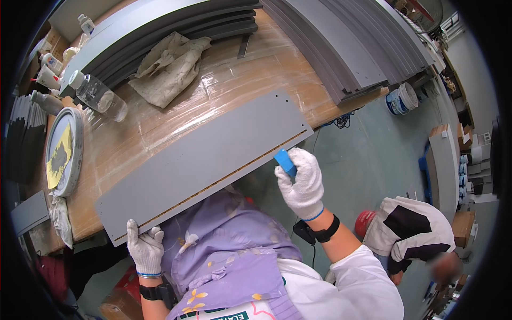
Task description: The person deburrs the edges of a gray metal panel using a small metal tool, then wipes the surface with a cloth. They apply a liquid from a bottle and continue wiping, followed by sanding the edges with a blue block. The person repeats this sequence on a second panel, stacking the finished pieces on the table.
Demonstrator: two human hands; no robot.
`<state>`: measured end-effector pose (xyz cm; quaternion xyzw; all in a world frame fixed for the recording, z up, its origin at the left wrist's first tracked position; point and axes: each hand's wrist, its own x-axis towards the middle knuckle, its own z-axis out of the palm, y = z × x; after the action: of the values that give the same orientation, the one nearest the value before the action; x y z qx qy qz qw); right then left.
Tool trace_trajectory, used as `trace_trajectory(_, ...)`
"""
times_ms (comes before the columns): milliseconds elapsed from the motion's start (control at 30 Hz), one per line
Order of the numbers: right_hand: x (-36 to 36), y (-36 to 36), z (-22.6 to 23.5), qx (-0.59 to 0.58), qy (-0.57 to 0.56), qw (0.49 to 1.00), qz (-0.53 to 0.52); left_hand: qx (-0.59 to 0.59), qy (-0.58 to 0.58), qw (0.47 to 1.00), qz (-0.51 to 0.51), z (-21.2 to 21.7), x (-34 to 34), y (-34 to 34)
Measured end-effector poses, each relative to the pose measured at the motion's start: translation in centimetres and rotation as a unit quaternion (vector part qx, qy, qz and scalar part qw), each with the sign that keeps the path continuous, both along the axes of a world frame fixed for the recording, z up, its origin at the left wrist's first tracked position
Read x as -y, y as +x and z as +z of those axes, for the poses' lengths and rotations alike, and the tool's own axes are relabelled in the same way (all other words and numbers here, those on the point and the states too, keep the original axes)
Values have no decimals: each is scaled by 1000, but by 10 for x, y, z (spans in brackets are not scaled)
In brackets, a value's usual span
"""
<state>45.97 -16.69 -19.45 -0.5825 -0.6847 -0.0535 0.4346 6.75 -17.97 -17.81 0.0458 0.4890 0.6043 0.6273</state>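
A long grey panel (197, 165) lies slantwise on the table in front of me. Along its near edge runs a narrow brown groove, and small dark holes sit near both ends. My left hand (145, 250), in a white knit glove, grips the panel's near edge by its left corner, with one finger stretched over the top face. In my right hand (303, 184), also gloved in white, a small blue block (285, 162) is pinched between thumb and fingers. This hand is raised beside the groove's right end, just off the panel's near edge.
Stacked grey panels (362, 42) fill the far side of the table. A crumpled cloth (170, 69), a clear bottle (101, 96) and a round lid (74, 154) with yellow sandpaper lie left. Another person (408, 229) bends at right, near a white bucket (401, 98).
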Motion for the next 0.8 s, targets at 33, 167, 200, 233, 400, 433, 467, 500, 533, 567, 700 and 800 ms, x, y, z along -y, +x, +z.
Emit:
trace_trajectory(33,0,-20,8,10,-4,999,32,2,3,1000,-6,3,-6,7)
trace_trajectory(167,-2,-84,10,3,-23,988,156,22,14,1000,-9,2,-7,8)
trace_trajectory(200,-5,-87,12,7,-26,985,171,24,15,1000,-7,4,-4,5)
trace_trajectory(233,-6,-78,11,22,-14,989,148,35,36,998,-43,-7,-1,-7)
trace_trajectory(400,-7,-12,6,92,9,996,-14,-2,51,999,6,-13,13,-38)
trace_trajectory(433,-6,-18,7,119,17,993,-3,-21,43,996,77,-11,14,-42)
trace_trajectory(467,-4,-33,9,117,18,992,34,-38,36,989,142,-10,14,-46)
trace_trajectory(500,-4,-53,12,94,22,990,100,-64,53,987,138,-16,19,-62)
trace_trajectory(533,-4,-77,14,71,25,983,165,-96,75,985,120,-19,24,-70)
trace_trajectory(567,-4,-103,14,60,12,975,211,-126,97,982,103,-16,27,-74)
trace_trajectory(700,-8,-179,32,97,-30,929,355,-103,134,985,45,-17,32,-88)
trace_trajectory(800,-8,-167,37,156,-4,936,314,-77,152,985,9,-20,38,-104)
